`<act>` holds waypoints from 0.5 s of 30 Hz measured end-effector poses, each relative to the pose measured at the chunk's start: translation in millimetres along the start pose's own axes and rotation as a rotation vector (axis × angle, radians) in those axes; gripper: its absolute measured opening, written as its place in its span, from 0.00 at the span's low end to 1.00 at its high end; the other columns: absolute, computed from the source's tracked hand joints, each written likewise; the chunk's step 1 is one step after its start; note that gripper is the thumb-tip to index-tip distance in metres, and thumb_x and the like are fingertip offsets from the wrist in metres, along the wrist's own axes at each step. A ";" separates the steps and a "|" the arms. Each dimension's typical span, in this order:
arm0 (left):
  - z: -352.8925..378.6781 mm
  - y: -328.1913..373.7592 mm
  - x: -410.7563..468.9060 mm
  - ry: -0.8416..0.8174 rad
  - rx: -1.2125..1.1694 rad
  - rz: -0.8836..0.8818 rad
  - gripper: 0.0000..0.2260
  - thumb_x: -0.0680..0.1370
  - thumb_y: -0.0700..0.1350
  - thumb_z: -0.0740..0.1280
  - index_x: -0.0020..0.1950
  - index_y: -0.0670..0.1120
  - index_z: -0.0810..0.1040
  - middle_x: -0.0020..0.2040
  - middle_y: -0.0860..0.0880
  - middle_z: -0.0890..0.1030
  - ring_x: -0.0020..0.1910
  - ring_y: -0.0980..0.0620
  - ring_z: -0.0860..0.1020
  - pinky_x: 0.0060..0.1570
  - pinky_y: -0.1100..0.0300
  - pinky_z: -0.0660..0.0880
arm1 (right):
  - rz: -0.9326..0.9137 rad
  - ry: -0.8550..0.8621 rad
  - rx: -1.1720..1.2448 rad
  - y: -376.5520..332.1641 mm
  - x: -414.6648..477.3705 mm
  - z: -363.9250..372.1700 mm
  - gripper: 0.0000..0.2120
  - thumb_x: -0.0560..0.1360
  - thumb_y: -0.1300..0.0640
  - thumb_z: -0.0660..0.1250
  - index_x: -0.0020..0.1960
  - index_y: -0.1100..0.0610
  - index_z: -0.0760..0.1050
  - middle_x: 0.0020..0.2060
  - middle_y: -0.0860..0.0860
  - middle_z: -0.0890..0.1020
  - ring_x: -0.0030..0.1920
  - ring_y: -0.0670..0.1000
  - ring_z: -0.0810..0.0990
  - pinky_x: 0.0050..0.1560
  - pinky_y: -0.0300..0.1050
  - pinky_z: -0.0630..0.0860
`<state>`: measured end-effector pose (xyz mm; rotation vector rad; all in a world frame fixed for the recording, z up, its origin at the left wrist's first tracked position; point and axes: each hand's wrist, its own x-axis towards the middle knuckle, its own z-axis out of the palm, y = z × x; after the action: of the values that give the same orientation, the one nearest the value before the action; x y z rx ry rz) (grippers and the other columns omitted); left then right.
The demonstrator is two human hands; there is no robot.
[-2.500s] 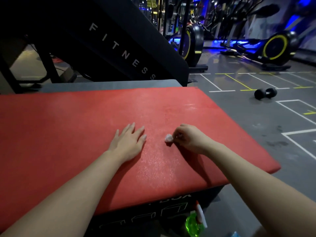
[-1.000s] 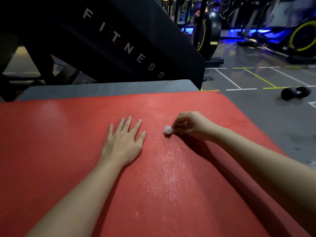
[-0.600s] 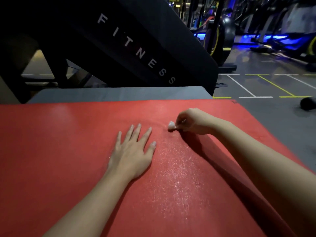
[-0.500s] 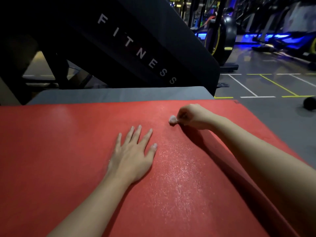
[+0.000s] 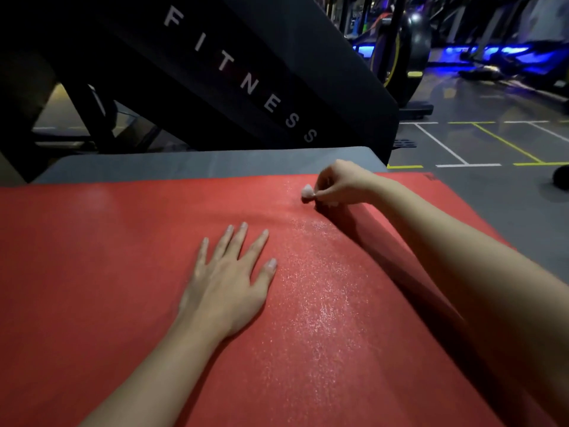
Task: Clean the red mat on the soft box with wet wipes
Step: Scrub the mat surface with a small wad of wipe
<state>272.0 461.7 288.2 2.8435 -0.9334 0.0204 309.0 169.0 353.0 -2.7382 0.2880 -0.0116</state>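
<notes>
right hand (image 5: pixel 340 184) pinches wipe (image 5: pixel 307 192) on red mat (image 5: pixel 92 257).

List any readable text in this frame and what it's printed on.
"FITNESS": white spaced capitals running down the slanted black panel behind the red mat.
A small dark mark at the mat's far right corner: too small to read.
Nothing else legible; no text shows on the wet wipe or the floor lines.

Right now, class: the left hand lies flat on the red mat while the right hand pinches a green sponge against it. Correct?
One error. The head view shows the right hand pinching a small white wet wipe, no sponge. The left hand does lie flat on the red mat.
</notes>
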 end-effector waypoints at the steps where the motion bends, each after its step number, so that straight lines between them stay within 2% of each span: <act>1: -0.2 -0.1 1.0 0.002 -0.003 -0.001 0.36 0.73 0.69 0.31 0.82 0.65 0.43 0.84 0.55 0.42 0.82 0.56 0.39 0.80 0.46 0.39 | -0.014 -0.007 -0.002 0.0 4.2 -1.6 0.15 0.71 0.42 0.69 0.41 0.54 0.82 0.34 0.49 0.83 0.36 0.47 0.81 0.35 0.39 0.74; 3: -1.2 0.6 0.8 -0.006 0.000 -0.004 0.36 0.73 0.69 0.31 0.82 0.65 0.43 0.84 0.56 0.42 0.82 0.56 0.39 0.80 0.46 0.39 | -0.025 0.097 -0.019 1.0 21.1 5.3 0.12 0.74 0.48 0.67 0.45 0.57 0.81 0.41 0.51 0.82 0.43 0.52 0.80 0.43 0.43 0.74; 5: -2.1 0.6 0.3 -0.008 0.005 -0.006 0.36 0.73 0.69 0.31 0.82 0.65 0.42 0.84 0.56 0.42 0.81 0.57 0.38 0.80 0.46 0.39 | -0.012 0.236 -0.019 5.0 38.9 16.6 0.10 0.76 0.54 0.63 0.43 0.59 0.78 0.45 0.53 0.80 0.48 0.55 0.79 0.49 0.45 0.73; 6: -2.4 0.7 0.2 -0.009 0.002 -0.007 0.36 0.73 0.69 0.31 0.82 0.65 0.42 0.84 0.56 0.42 0.81 0.57 0.38 0.80 0.46 0.38 | 0.004 0.278 -0.014 6.9 43.9 19.5 0.11 0.77 0.54 0.62 0.41 0.60 0.77 0.45 0.54 0.78 0.48 0.56 0.78 0.49 0.45 0.72; 9: -3.1 0.6 0.4 -0.016 -0.001 -0.007 0.36 0.73 0.69 0.30 0.82 0.66 0.42 0.84 0.57 0.42 0.81 0.57 0.38 0.80 0.47 0.38 | 0.080 0.318 -0.004 18.2 50.7 18.2 0.17 0.79 0.50 0.64 0.45 0.65 0.79 0.45 0.60 0.80 0.46 0.59 0.78 0.45 0.47 0.73; 11: -3.3 0.3 1.2 -0.017 0.003 -0.010 0.36 0.73 0.69 0.31 0.82 0.65 0.42 0.84 0.57 0.42 0.81 0.57 0.38 0.80 0.47 0.39 | 0.072 0.292 -0.011 27.3 47.1 11.5 0.18 0.79 0.49 0.65 0.46 0.64 0.81 0.44 0.61 0.82 0.46 0.60 0.80 0.43 0.46 0.73; 15: -0.8 -0.3 1.6 -0.001 -0.005 -0.009 0.36 0.73 0.69 0.31 0.82 0.65 0.44 0.84 0.56 0.44 0.82 0.56 0.40 0.80 0.47 0.40 | 0.026 0.203 0.027 47.5 17.5 -7.7 0.14 0.74 0.45 0.71 0.41 0.55 0.84 0.33 0.49 0.81 0.32 0.44 0.77 0.32 0.33 0.68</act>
<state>273.4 461.1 289.0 2.8427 -0.9198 0.0159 316.3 119.6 341.6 -2.7089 0.3770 -0.2856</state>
